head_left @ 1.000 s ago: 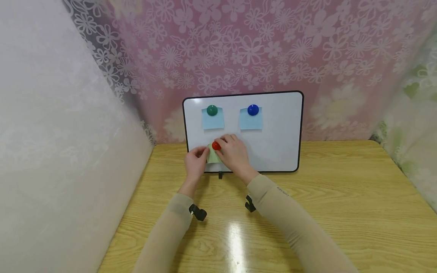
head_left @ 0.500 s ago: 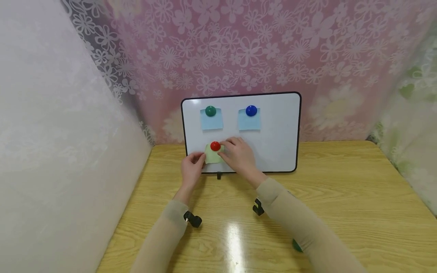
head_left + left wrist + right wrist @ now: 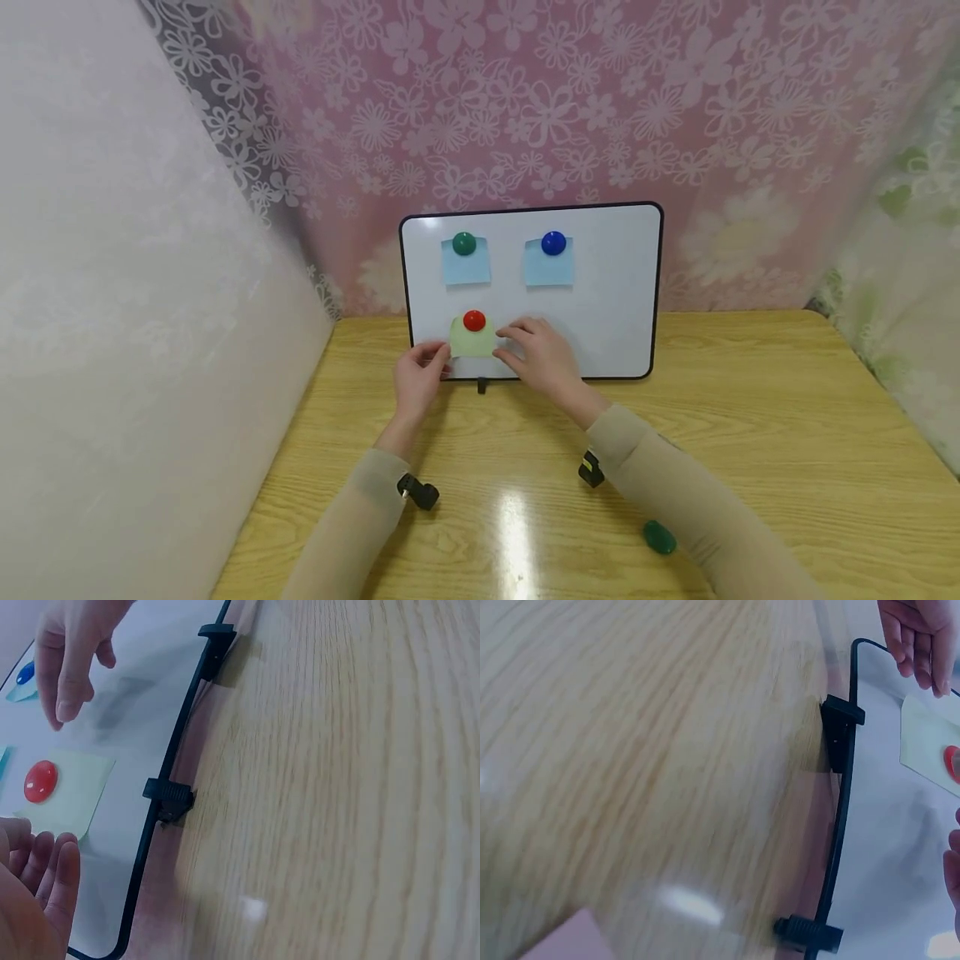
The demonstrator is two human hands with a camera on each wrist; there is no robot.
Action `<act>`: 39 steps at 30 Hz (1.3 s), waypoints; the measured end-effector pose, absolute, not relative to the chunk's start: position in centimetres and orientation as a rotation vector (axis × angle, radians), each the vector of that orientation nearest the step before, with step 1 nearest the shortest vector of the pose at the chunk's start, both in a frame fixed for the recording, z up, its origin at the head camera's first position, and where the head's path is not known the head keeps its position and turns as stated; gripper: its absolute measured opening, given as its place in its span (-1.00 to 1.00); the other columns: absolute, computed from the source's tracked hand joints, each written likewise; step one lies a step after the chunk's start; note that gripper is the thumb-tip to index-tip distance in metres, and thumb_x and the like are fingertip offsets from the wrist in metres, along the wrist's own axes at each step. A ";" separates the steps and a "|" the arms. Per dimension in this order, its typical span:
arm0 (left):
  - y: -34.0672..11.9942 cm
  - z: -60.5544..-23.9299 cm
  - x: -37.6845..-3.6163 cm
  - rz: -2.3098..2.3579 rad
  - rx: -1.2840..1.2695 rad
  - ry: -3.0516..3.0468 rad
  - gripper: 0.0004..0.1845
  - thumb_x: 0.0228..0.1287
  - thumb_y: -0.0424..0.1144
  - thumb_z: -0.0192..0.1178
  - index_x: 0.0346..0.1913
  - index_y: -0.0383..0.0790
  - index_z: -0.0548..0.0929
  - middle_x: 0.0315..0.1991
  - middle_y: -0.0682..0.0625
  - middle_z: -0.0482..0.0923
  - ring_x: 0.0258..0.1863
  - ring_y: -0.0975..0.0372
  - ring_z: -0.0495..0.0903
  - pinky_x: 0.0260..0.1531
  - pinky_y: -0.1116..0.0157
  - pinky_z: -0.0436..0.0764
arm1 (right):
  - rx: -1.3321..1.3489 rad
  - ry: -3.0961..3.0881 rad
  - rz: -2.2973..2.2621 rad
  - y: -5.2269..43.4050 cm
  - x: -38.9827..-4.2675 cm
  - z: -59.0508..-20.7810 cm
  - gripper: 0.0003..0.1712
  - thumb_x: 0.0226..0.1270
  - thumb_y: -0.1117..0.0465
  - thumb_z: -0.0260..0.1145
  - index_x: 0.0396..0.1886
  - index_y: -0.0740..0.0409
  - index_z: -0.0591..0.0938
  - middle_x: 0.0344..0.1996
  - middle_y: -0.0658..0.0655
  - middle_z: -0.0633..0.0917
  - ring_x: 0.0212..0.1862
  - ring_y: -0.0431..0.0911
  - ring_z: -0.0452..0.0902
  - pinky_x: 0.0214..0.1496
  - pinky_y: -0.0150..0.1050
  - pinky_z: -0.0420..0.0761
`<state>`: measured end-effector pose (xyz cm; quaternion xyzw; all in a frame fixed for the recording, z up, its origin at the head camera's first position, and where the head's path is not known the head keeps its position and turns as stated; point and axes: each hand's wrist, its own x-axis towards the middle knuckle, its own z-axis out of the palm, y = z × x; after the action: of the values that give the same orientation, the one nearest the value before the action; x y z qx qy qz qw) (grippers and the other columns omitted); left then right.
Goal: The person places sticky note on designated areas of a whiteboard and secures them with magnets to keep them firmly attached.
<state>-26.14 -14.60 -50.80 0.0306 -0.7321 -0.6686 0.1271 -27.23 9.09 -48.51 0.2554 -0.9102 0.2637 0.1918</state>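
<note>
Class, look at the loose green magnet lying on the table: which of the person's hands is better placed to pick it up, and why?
Probably the right hand: the loose green magnet lies on the table beside the right forearm, while the left hand sits across at the whiteboard's lower left corner.

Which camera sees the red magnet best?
The head view: the red magnet shows whole, sitting on the green note. The left wrist view shows it too, from a slant. The right wrist view catches only its edge.
</note>
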 end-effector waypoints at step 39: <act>-8.2 -50.7 -23.0 -2.027 -0.278 -2.370 -0.80 0.50 -0.29 0.39 -0.04 -0.40 0.79 -0.15 -0.41 0.74 -0.42 0.17 0.76 -0.33 0.28 0.76 | 0.965 -2.736 0.816 21.2 -23.5 -49.5 -0.78 0.49 0.13 0.50 0.02 0.11 0.83 -0.10 -0.04 0.78 -0.09 -0.12 0.70 -0.05 -0.06 0.72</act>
<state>-22.96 -8.24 -50.67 -0.0887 -0.7569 -0.6474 0.0052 -23.48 21.21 -49.55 0.3195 -0.9060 0.2702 0.0641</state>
